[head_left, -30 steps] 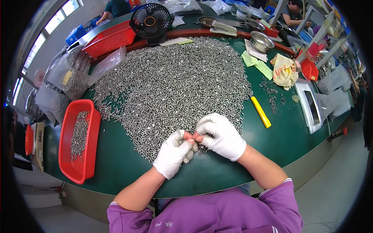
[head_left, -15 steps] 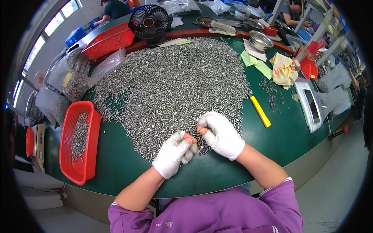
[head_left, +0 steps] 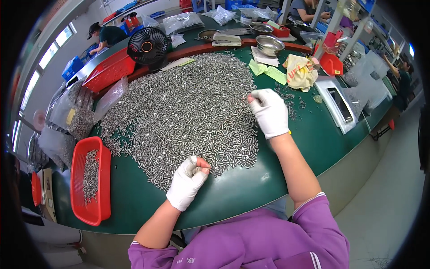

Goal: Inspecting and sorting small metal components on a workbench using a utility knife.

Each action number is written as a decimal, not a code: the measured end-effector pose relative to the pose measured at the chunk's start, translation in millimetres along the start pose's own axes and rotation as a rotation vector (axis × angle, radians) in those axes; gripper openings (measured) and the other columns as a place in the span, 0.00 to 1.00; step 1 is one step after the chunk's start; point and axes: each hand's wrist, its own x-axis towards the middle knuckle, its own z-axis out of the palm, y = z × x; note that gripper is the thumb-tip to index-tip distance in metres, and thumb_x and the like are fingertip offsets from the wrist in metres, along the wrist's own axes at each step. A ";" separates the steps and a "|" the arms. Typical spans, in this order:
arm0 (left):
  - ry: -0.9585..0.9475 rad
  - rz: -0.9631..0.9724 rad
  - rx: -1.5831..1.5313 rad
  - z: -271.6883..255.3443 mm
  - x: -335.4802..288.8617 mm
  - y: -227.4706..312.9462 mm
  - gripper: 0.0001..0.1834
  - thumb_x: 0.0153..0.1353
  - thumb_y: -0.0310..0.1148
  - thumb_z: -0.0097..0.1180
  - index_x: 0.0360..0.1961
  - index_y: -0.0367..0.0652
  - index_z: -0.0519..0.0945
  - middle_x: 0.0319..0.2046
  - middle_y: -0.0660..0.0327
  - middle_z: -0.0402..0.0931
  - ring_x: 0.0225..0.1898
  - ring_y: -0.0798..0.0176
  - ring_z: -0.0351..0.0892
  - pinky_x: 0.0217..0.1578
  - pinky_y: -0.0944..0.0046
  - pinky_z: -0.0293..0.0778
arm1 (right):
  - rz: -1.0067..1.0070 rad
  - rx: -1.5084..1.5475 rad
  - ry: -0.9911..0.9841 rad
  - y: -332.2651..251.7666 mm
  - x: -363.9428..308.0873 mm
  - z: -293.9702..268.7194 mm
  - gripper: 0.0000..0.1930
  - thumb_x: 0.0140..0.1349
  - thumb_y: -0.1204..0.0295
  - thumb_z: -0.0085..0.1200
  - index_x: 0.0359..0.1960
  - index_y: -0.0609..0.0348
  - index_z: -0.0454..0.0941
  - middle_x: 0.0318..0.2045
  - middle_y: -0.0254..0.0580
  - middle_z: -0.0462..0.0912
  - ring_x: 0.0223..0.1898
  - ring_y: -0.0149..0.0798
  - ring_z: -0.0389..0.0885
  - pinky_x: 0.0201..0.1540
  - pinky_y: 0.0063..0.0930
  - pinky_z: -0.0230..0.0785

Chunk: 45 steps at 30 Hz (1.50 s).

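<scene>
A big pile [head_left: 179, 112] of small metal pins, gray & shiny, is on the green counter [head_left: 233, 195]. The 2 hands, in white gloves w/ some bare fingertips, are well apart. L hand [head_left: 186, 181] is at the pile's near edge, thumb & finger bent in close; can't tell if they've got a pin. R hand [head_left: 270, 114] is by the pile's R edge, fingers curled; can't tell if it's got one either.

L of the pile is a red basket [head_left: 105, 188] w/ more pins in it, plus clear bags [head_left: 58, 148] of gray bits. Past the pile's far L edge: a black fan [head_left: 148, 45] & a 2nd red basket [head_left: 109, 71]. Past its far R edge: a shiny bowl [head_left: 271, 50]. R of the pile: green notes [head_left: 274, 74], a pale yellow cloth [head_left: 301, 71], loose dark bits [head_left: 291, 107] & a phone [head_left: 339, 105]. Way past the pile, far L, a person [head_left: 107, 36] in a dark top bends fwd.
</scene>
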 end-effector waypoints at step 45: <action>-0.112 0.382 1.226 64.7 -25.5 -24.5 0.04 0.55 0.32 0.57 0.32 0.47 0.77 0.24 0.58 0.78 0.28 0.53 0.79 0.29 0.57 0.74 | 0.225 0.233 -0.760 -43.9 -214.1 -131.6 0.29 0.62 0.71 0.49 0.67 0.43 0.60 0.26 0.45 0.80 0.25 0.47 0.79 0.32 0.37 0.74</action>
